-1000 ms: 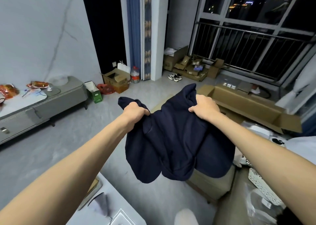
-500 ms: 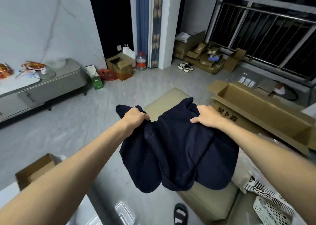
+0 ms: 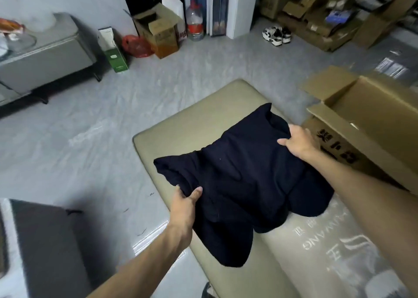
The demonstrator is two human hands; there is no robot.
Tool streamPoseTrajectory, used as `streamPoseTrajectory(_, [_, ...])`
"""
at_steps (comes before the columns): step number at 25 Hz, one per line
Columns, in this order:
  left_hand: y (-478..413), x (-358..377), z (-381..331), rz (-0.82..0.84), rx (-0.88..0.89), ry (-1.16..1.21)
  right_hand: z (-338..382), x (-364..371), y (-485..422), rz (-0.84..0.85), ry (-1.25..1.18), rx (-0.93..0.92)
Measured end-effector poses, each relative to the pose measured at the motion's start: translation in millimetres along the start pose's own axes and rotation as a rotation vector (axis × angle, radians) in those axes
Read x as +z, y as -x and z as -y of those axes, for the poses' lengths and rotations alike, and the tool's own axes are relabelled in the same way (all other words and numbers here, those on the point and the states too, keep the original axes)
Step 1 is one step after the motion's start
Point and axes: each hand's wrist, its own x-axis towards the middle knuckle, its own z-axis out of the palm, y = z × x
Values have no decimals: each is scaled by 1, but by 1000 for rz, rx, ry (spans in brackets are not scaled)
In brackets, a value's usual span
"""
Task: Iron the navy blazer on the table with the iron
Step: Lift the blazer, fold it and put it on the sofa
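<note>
The navy blazer (image 3: 244, 177) lies bunched on a low beige padded surface (image 3: 203, 119), its lower part hanging over the near left edge. My left hand (image 3: 186, 198) grips the blazer's left edge, thumb on top. At the upper right corner my right hand (image 3: 297, 142) clutches the cloth. No iron is in view.
A large open cardboard box (image 3: 371, 116) stands right beside the beige surface. A grey cabinet (image 3: 49, 55) is at the far left, with a dark grey box (image 3: 52, 248) near my left. More cartons (image 3: 160, 33), a water jug (image 3: 194, 21) and shoes (image 3: 277, 35) line the far wall.
The blazer was held up in the air before; both hands have lowered it onto the beige surface. My view has tilted downward.
</note>
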Motion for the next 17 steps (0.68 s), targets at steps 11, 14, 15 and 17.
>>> streamPoseTrajectory(11, [-161, 12, 180, 537, 101, -1896, -86, 298, -10, 479, 458, -104])
streamPoseTrajectory(14, [-164, 17, 174, 586, 65, -1831, -80, 289, -9, 515, 488, -32])
streamPoseTrajectory(15, [-160, 17, 167, 566, 83, -1752, -73, 284, -4, 519, 478, -3])
streamPoseTrajectory(17, [-152, 10, 144, 518, 75, -1580, -52, 271, 11, 457, 436, -23])
